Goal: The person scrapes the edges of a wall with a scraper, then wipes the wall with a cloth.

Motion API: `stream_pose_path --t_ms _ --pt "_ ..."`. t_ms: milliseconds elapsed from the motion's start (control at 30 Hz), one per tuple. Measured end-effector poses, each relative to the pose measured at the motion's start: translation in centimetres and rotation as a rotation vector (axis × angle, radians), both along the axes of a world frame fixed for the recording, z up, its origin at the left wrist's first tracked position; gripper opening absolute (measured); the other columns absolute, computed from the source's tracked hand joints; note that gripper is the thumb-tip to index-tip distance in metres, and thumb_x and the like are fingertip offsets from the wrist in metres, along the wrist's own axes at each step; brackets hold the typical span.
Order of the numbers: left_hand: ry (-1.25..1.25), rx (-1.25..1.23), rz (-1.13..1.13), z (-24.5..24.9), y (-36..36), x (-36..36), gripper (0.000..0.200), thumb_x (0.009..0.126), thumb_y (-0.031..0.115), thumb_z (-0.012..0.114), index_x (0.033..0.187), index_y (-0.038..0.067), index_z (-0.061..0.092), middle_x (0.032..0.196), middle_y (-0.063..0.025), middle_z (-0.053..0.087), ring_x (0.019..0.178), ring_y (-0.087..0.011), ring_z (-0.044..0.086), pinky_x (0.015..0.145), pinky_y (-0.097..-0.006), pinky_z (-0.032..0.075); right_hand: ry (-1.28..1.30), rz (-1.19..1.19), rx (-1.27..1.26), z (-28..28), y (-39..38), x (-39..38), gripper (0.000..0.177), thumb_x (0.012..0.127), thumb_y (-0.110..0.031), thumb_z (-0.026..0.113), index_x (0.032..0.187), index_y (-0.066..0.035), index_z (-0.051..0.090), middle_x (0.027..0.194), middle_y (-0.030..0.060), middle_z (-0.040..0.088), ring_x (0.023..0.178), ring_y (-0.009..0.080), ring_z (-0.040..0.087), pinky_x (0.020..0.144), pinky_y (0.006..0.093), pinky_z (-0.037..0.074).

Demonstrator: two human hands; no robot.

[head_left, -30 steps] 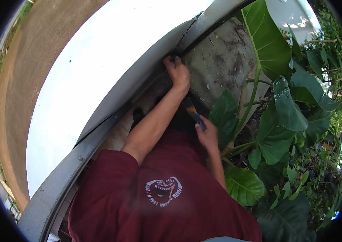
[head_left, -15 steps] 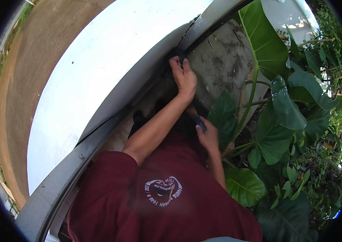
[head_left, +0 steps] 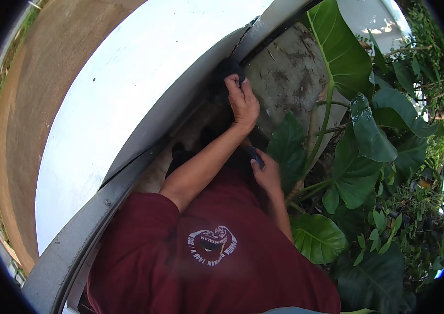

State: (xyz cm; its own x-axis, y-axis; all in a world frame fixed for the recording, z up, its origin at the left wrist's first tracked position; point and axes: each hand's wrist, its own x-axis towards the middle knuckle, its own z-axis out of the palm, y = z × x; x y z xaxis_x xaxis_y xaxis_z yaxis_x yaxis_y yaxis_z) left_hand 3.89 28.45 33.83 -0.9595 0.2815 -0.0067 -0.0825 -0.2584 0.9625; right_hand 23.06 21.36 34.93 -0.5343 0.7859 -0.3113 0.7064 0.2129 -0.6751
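My left hand (head_left: 244, 104) is raised at the inner corner of the white panel, its fingers closed on a dark, soft-looking thing (head_left: 227, 69) pressed near the grey metal edge. What kind of thing it is I cannot tell. Lower down, beside the leaves, my right hand (head_left: 268, 172) is wrapped round a dark blue handle (head_left: 253, 154). The far end of that handle is hidden behind my left forearm. My maroon shirt (head_left: 159, 261) with a white print fills the bottom of the view.
The white curved panel (head_left: 112, 99) with its grey metal frame (head_left: 83, 220) runs along my left. A stained grey slab (head_left: 284, 73) lies beyond my hands. Large green leaves (head_left: 355, 167) crowd close on the right. Brown ground (head_left: 38, 104) shows past the panel.
My left hand has shifted slightly right and down, and the dark thing under its fingers looks wider and more spread. My right hand has moved a little left with the handle.
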Motion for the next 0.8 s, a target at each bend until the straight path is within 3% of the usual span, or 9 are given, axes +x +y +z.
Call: stream_pose_path --t_ms 100,200,300,400,500,600,700,800 --pt "0.185 -0.178 -0.043 -1.8 -0.4 -0.5 0.015 0.097 0.010 0.045 0.107 0.000 0.040 0.086 -0.0126 0.050 0.077 -0.0166 0.046 0.072 -0.0311 0.040 -0.013 -0.010 -0.030 0.2 -0.2 -0.3 0.042 0.083 -0.015 0.063 0.121 0.003 0.059 0.100 0.0205 0.067 0.086 0.0245 0.066 0.081 0.0323 0.049" --pt "0.153 -0.185 -0.053 -2.8 -0.4 -0.7 0.016 0.096 0.010 0.045 0.107 0.000 0.040 0.083 -0.0164 0.051 0.075 -0.0195 0.049 0.072 -0.0330 0.041 -0.021 0.010 -0.020 0.1 -0.3 -0.6 0.041 0.083 -0.014 0.063 0.120 0.003 0.060 0.102 0.0215 0.067 0.093 0.0271 0.066 0.086 0.0329 0.048" --pt "0.052 -0.263 0.056 -2.9 -0.2 -0.8 0.017 0.094 0.011 0.047 0.106 -0.001 0.043 0.083 -0.0194 0.054 0.073 -0.0332 0.053 0.072 -0.0415 0.043 -0.015 0.022 -0.022 -0.3 -0.4 -0.8 0.041 0.083 -0.014 0.063 0.120 0.003 0.060 0.104 0.0220 0.067 0.096 0.0286 0.066 0.088 0.0333 0.048" --pt "0.065 -0.261 0.141 -4.4 0.4 -0.8 0.017 0.095 0.012 0.046 0.107 0.000 0.042 0.081 -0.0182 0.053 0.070 -0.0297 0.053 0.071 -0.0395 0.043 -0.021 0.019 -0.027 -0.2 -0.3 -1.0 0.041 0.083 -0.014 0.063 0.120 0.003 0.059 0.105 0.0223 0.066 0.097 0.0292 0.066 0.087 0.0334 0.048" --pt "0.025 -0.051 -0.041 -0.4 -0.5 -0.5 0.017 0.096 0.012 0.045 0.108 0.000 0.042 0.082 -0.0178 0.054 0.072 -0.0272 0.053 0.071 -0.0376 0.043 -0.043 -0.002 -0.071 0.5 -0.5 -1.3 0.041 0.084 -0.015 0.063 0.121 0.003 0.059 0.108 0.0229 0.066 0.099 0.0300 0.066 0.088 0.0337 0.048" --pt "-0.003 -0.075 -0.045 1.0 -0.6 -0.7 0.017 0.096 0.012 0.045 0.107 0.000 0.042 0.084 -0.0180 0.053 0.074 -0.0263 0.053 0.072 -0.0359 0.043 -0.057 0.005 -0.058 1.0 -0.6 -1.5 0.041 0.084 -0.016 0.062 0.121 0.003 0.059 0.109 0.0233 0.066 0.101 0.0304 0.065 0.089 0.0343 0.048" --pt "0.034 -0.093 0.005 -2.2 -0.2 -1.0 0.016 0.096 0.012 0.045 0.107 0.000 0.042 0.085 -0.0184 0.054 0.074 -0.0274 0.053 0.073 -0.0359 0.043 -0.013 0.032 0.009 0.0 -0.6 -1.2 0.041 0.084 -0.015 0.062 0.120 0.003 0.060 0.105 0.0230 0.065 0.098 0.0322 0.065 0.086 0.0359 0.048" --pt "-0.009 -0.183 0.022 -5.7 -0.3 -0.9 0.021 0.095 0.011 0.046 0.112 -0.001 0.042 0.094 -0.0210 0.056 0.085 -0.0304 0.057 0.081 -0.0375 0.044 0.015 0.037 0.046 -0.3 -0.9 -1.0 0.039 0.083 -0.013 0.062 0.119 0.002 0.060 0.099 0.0220 0.065 0.089 0.0353 0.065 0.080 0.0385 0.050"
